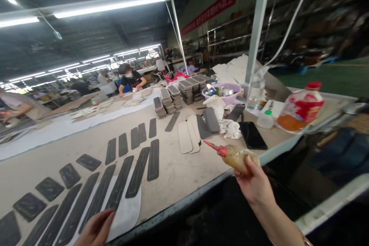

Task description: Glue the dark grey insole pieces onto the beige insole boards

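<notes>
In my right hand (255,184) is a yellowish squeeze glue bottle (235,157) with a red pointed nozzle. It is tilted, with the nozzle pointing left above the table's near edge. My left hand (96,228), at the bottom, has its fingers closed at the near end of a dark grey strip (119,184); the exact grip is partly hidden. That strip lies among several long dark strips (142,173) with shiny lines along their edges, partly over a white sheet (129,211). Behind them is a row of shorter dark pieces (89,162).
Stacked grey pieces (187,90) stand farther back beside a purple basin (230,92). Pale pieces (186,138), a black phone (253,135), a white cloth (230,128) and a red-capped jug (302,107) lie rightward. A metal post (258,27) rises there. A co-worker (131,80) works beyond.
</notes>
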A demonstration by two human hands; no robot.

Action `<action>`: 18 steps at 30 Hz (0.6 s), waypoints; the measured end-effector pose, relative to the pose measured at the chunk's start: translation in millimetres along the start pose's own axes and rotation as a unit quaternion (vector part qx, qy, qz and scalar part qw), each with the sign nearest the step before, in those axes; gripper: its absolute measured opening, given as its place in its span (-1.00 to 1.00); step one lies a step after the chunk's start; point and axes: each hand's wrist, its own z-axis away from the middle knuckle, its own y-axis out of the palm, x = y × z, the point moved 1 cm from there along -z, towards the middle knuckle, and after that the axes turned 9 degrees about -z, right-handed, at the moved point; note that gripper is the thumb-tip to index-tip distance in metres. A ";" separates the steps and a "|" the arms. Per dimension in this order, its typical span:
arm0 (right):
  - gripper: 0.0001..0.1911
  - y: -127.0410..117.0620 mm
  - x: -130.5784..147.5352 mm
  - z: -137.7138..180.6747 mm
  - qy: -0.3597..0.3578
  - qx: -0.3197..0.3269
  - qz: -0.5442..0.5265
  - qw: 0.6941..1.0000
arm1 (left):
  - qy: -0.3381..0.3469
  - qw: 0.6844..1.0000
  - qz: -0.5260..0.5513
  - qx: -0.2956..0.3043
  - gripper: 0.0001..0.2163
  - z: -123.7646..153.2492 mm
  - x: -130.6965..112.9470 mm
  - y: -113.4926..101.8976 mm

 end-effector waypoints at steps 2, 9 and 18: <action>-0.66 -2.1 2.5 -0.4 0.008 -0.016 -0.023 1.000 | 0.088 0.989 0.093 0.074 -0.85 -25.4 -53.1 39.2; -0.76 -4.5 4.2 -0.6 0.036 -0.030 -0.058 0.997 | 0.319 0.918 0.186 0.141 -0.82 -55.6 -268.9 142.2; -0.76 -7.4 4.3 -4.0 0.081 -0.066 -0.075 0.992 | 0.399 0.903 -0.021 0.156 -0.75 -65.9 -359.8 211.2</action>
